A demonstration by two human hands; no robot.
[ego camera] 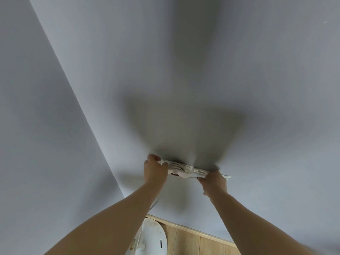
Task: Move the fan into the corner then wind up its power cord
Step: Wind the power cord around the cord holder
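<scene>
Looking down from the head camera, both arms reach forward to a wound bundle of white power cord [181, 168], held in front of the grey wall [202, 70] and stretched between the two hands. The fan [154, 234] shows only as its round white base at the bottom edge. It stands on the wooden floor [193, 240], close against the skirting where the two walls meet, so the move into the corner looks done and winding is the step in hand. A loose run of cord drops from the bundle toward the base, which is probably why the bundle is held high: to take up slack. The left hand [155, 168] has its fingers curled tight round the bundle's left end. The right hand [214, 182] grips the right end, closed round it, with a short tail poking out beyond; its fingertips are hidden
</scene>
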